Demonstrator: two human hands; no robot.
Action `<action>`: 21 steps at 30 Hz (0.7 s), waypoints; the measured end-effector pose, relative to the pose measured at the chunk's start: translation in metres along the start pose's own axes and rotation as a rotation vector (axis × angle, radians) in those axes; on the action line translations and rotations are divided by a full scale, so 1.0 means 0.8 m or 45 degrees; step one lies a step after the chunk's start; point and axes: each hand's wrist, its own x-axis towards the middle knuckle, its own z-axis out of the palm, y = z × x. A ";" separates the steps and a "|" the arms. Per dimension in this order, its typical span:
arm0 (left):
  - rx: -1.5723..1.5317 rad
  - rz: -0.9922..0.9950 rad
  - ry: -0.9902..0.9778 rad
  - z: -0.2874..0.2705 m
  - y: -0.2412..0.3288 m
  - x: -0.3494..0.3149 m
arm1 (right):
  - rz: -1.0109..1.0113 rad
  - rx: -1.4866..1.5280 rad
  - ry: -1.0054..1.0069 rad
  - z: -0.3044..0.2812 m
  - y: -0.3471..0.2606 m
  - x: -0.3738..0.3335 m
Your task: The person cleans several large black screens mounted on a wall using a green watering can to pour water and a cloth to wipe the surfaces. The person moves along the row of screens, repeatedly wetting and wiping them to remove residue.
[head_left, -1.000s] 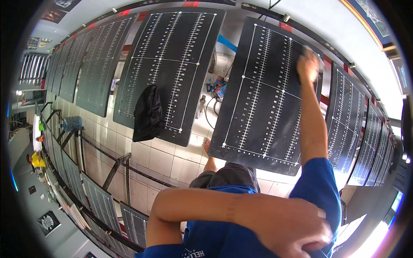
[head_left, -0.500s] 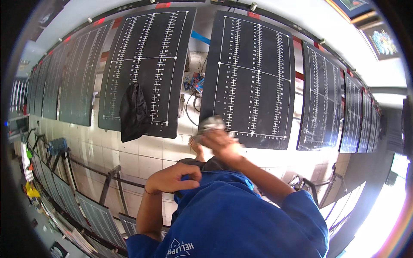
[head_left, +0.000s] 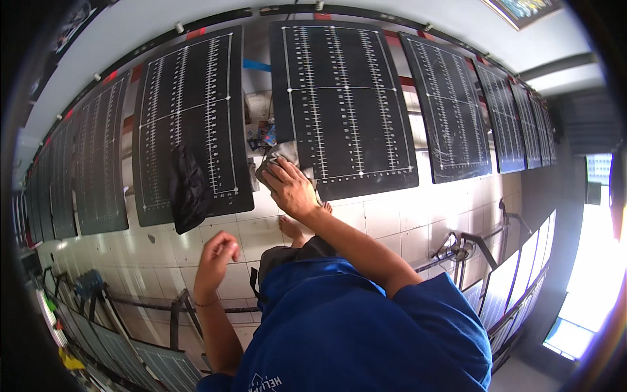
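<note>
My right hand (head_left: 292,189) presses on a crumpled grey cloth (head_left: 287,152) at the near left corner of a black board (head_left: 333,134) marked with white ruler scales and lines. Its fingers lie over the cloth and hide part of it. To the left, my left hand (head_left: 215,257) hangs in the air above the tiled floor, its fingers curled in with nothing seen in them. A dark folded cloth or garment (head_left: 189,189) drapes over the near edge of the neighbouring black board (head_left: 225,153).
More marked boards (head_left: 450,111) stand in a row on both sides along a dark rail (head_left: 366,14). Small blue packets (head_left: 266,135) lie in the gap between the two nearest boards. Metal frames (head_left: 176,313) and further boards stand behind me; a blue container (head_left: 88,284) is at the left.
My right hand and the cloth have shifted left and slightly up in the picture. My left hand has dropped away from my body to the left. The whole view has turned a little.
</note>
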 end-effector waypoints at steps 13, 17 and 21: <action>-0.082 0.009 0.920 -0.090 -0.045 -0.037 | 0.802 -0.436 0.489 -0.085 0.189 -0.153; 0.534 0.249 1.099 -0.127 -0.057 0.067 | 0.075 -0.099 -0.042 -0.016 0.017 -0.078; 1.258 -0.035 1.034 -0.107 -0.014 0.129 | 0.027 -0.017 -0.055 -0.083 0.076 -0.100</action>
